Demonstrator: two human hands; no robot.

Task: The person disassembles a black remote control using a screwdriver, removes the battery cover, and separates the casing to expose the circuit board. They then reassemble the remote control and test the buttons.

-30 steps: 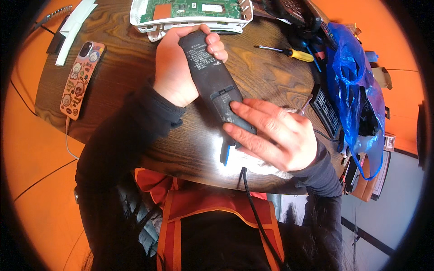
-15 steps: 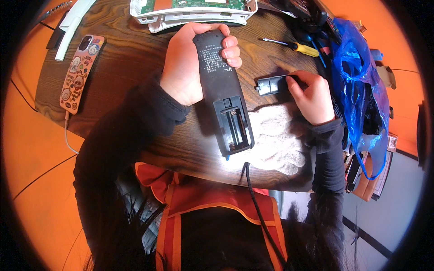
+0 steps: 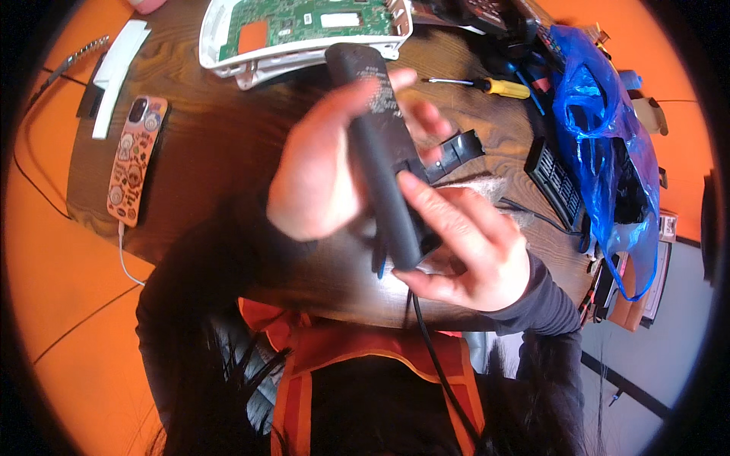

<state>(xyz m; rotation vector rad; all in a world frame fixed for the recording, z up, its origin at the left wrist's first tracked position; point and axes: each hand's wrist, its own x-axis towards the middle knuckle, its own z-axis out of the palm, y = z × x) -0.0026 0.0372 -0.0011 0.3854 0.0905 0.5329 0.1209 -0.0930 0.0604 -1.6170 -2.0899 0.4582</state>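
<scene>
A long black remote control (image 3: pixel 380 144) is held tilted above the table, its printed back partly facing up. My left hand (image 3: pixel 319 167) wraps round its middle, with the fingers blurred by motion. At the lower end my right hand (image 3: pixel 471 243) grips it, the index finger at the battery compartment's edge and the thumb by the bottom end. The inside of the compartment is mostly hidden by that hand and the tilt. A black battery cover (image 3: pixel 458 153) lies on the table just right of the remote. Behind my right hand, a pale knitted glove (image 3: pixel 490 186) is largely covered.
A white casing with a green circuit board (image 3: pixel 304 26) stands at the back. A yellow-handled screwdriver (image 3: pixel 506 88), a black keypad-like piece (image 3: pixel 555 182) and a blue plastic bag (image 3: pixel 608 121) lie at right. A phone (image 3: pixel 137 159) with its cable and white strips (image 3: pixel 118 80) are at left.
My right hand has left the battery cover on the table and moved left onto the remote's lower end. The remote has tilted on its side. The view has shifted, showing the black keypad-like piece.
</scene>
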